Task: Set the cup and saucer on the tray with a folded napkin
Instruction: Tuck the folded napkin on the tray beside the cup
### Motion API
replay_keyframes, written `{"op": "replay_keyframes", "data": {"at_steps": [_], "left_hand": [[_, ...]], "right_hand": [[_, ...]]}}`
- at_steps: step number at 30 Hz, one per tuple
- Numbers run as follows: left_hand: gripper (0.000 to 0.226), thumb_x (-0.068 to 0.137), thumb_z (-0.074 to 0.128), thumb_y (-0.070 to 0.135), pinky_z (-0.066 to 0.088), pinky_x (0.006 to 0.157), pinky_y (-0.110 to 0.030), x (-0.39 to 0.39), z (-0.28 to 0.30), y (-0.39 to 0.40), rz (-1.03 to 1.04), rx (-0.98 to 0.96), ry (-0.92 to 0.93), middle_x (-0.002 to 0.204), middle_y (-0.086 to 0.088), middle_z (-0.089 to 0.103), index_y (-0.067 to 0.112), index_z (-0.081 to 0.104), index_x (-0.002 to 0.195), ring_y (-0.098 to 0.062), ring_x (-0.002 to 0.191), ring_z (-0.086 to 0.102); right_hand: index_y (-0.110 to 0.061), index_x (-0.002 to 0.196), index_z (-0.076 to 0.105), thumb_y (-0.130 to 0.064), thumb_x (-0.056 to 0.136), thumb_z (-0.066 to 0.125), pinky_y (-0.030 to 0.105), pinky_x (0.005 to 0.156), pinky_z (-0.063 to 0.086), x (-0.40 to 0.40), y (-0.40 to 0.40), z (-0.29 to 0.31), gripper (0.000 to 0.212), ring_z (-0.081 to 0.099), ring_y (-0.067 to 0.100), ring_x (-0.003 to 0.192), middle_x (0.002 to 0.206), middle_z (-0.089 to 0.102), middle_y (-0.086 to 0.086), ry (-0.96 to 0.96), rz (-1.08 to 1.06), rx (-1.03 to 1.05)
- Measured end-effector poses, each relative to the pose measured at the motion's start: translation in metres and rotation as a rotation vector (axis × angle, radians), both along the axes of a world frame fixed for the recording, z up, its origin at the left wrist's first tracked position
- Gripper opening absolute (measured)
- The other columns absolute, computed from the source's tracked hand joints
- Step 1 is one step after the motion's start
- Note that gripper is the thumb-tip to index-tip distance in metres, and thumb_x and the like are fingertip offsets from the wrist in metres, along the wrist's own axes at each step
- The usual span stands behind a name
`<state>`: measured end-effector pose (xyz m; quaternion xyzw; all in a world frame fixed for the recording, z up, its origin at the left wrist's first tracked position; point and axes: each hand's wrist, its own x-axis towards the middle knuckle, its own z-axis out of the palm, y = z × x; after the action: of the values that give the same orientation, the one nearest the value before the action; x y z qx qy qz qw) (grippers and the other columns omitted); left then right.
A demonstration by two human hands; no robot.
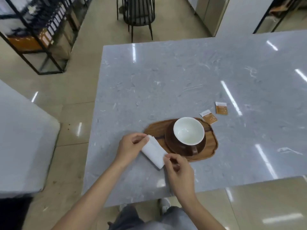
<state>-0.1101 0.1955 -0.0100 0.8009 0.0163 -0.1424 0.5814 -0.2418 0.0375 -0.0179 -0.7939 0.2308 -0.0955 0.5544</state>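
A brown cup (188, 133) with a white inside stands on a dark brown saucer (171, 143), both on a wooden tray (155, 130) near the table's front edge. The cup's handle points toward me. A folded white napkin (155, 151) lies slanted at the tray's left end, partly over its rim and partly over the table. My left hand (131, 146) pinches the napkin's far corner. My right hand (180, 171) pinches its near right corner with thumb and forefinger.
Two orange-and-white sachets (209, 118) (221, 108) lie on the grey marble table (182, 77) just behind the tray's right end. A black chair (138, 15) stands beyond the table, a black metal shelf (38, 30) at the far left, another table (21, 146) to my left.
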Motion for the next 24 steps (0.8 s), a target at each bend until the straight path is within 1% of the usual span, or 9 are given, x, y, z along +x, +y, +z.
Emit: {"op": "replay_keyframes", "data": {"at_steps": [2,4,5,7,10,13,16,19,24], "left_hand": [[0.005,0.087,0.077,0.026,0.054,0.078,-0.022,0.015,-0.002,-0.004,-0.119,0.055,-0.022,0.086,0.005,0.08,0.024,0.079,0.091,-0.009,0.087,0.075],[0.005,0.086,0.077,0.031,0.051,0.072,-0.012,0.028,-0.002,-0.008,-0.219,0.092,-0.054,0.083,0.012,0.08,0.028,0.079,0.089,-0.002,0.083,0.074],[0.006,0.085,0.078,0.032,0.051,0.071,-0.011,0.033,-0.002,-0.011,-0.262,0.103,-0.077,0.083,0.014,0.079,0.028,0.079,0.089,0.0,0.082,0.074],[0.012,0.085,0.077,0.034,0.054,0.076,-0.018,0.041,-0.003,-0.015,-0.342,0.14,-0.15,0.087,0.012,0.08,0.026,0.079,0.094,0.0,0.084,0.073],[0.02,0.087,0.075,0.034,0.051,0.091,-0.028,0.046,-0.007,-0.016,-0.418,0.275,-0.394,0.097,0.011,0.079,0.025,0.078,0.104,-0.012,0.095,0.066],[0.016,0.086,0.077,0.03,0.051,0.087,-0.033,0.049,-0.01,-0.015,-0.421,0.3,-0.542,0.094,0.013,0.078,0.028,0.08,0.102,-0.019,0.095,0.056],[0.017,0.084,0.08,0.031,0.051,0.083,-0.032,0.054,-0.012,-0.018,-0.397,0.265,-0.548,0.093,0.015,0.079,0.029,0.082,0.1,-0.015,0.096,0.054],[0.016,0.083,0.08,0.036,0.051,0.085,-0.034,0.061,-0.013,-0.023,-0.398,0.262,-0.537,0.095,0.017,0.079,0.03,0.083,0.098,-0.014,0.1,0.053],[0.016,0.079,0.077,0.05,0.049,0.091,-0.042,0.071,-0.014,-0.032,-0.415,0.39,-0.474,0.105,0.017,0.071,0.041,0.082,0.091,-0.018,0.111,0.05]], "right_hand": [[-0.029,0.1,0.074,-0.027,0.093,0.071,0.004,0.075,0.049,0.0,0.012,-0.004,0.008,0.065,-0.003,0.091,0.11,0.063,-0.009,0.023,-0.075,-0.077],[-0.024,0.105,0.075,-0.032,0.091,0.074,0.011,0.081,0.055,-0.002,0.027,-0.008,0.017,0.066,0.001,0.095,0.119,0.056,-0.006,0.046,-0.148,-0.101],[-0.022,0.108,0.075,-0.034,0.089,0.076,0.011,0.082,0.056,-0.003,0.034,-0.01,0.022,0.065,0.003,0.098,0.121,0.054,-0.006,0.026,-0.177,-0.123],[-0.02,0.112,0.073,-0.036,0.085,0.081,0.013,0.084,0.055,-0.004,0.048,-0.012,0.032,0.061,0.003,0.105,0.123,0.051,-0.006,-0.004,-0.203,-0.225],[-0.018,0.117,0.072,-0.035,0.084,0.081,0.016,0.084,0.05,0.0,0.062,-0.016,0.038,0.055,0.004,0.105,0.123,0.058,-0.003,0.029,-0.235,-0.436],[-0.019,0.12,0.072,-0.037,0.086,0.077,0.019,0.087,0.044,0.005,0.071,-0.02,0.039,0.053,0.011,0.108,0.124,0.064,-0.001,0.078,-0.303,-0.565],[-0.021,0.125,0.069,-0.037,0.089,0.073,0.026,0.086,0.049,0.009,0.075,-0.024,0.039,0.051,0.015,0.109,0.127,0.063,-0.002,0.085,-0.343,-0.6],[-0.019,0.128,0.068,-0.034,0.091,0.071,0.028,0.085,0.05,0.014,0.08,-0.026,0.04,0.051,0.017,0.107,0.125,0.058,0.003,0.059,-0.383,-0.627],[-0.018,0.13,0.067,-0.035,0.092,0.067,0.033,0.08,0.052,0.021,0.082,-0.023,0.041,0.052,0.02,0.103,0.12,0.058,0.008,0.097,-0.423,-0.66]]}}
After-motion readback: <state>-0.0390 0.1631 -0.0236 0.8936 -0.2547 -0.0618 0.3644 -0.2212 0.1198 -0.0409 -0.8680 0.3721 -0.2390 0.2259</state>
